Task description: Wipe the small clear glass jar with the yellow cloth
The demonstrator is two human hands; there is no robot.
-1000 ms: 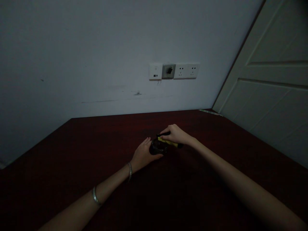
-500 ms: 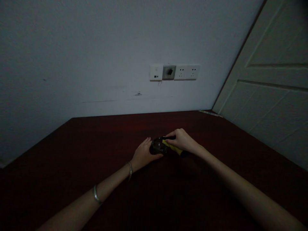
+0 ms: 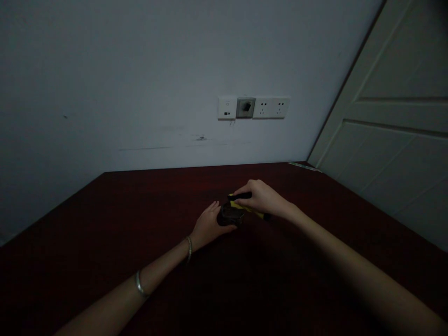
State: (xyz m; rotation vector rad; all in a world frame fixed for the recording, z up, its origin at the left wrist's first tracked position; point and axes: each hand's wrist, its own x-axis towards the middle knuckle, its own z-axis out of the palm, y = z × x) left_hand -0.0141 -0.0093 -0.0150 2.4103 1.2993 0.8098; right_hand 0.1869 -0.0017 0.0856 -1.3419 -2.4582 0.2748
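My left hand [image 3: 207, 223] is wrapped round the side of a small dark glass container [image 3: 231, 217], which looks like a cup or jar with a round rim. It stands on the dark red tabletop. My right hand [image 3: 262, 196] pinches a yellow-and-black object [image 3: 257, 214] between thumb and fingers. A black piece sticks out to the left past the fingertips, with yellow under it, at the far edge of the container's rim. Dim light hides the exact kind of this object.
The dark red table [image 3: 150, 186] meets a pale wall [image 3: 140, 84]. Wall sockets [image 3: 270, 108] and a grey switch plate [image 3: 245, 108] are set above it. A white panelled door [image 3: 392, 154] rises at the right. A thin strip [image 3: 304, 166] lies at the back right corner.
My right hand has moved left and slightly up with the yellow-and-black object, from the container's right side to above its far rim. My left hand stays put round the container.
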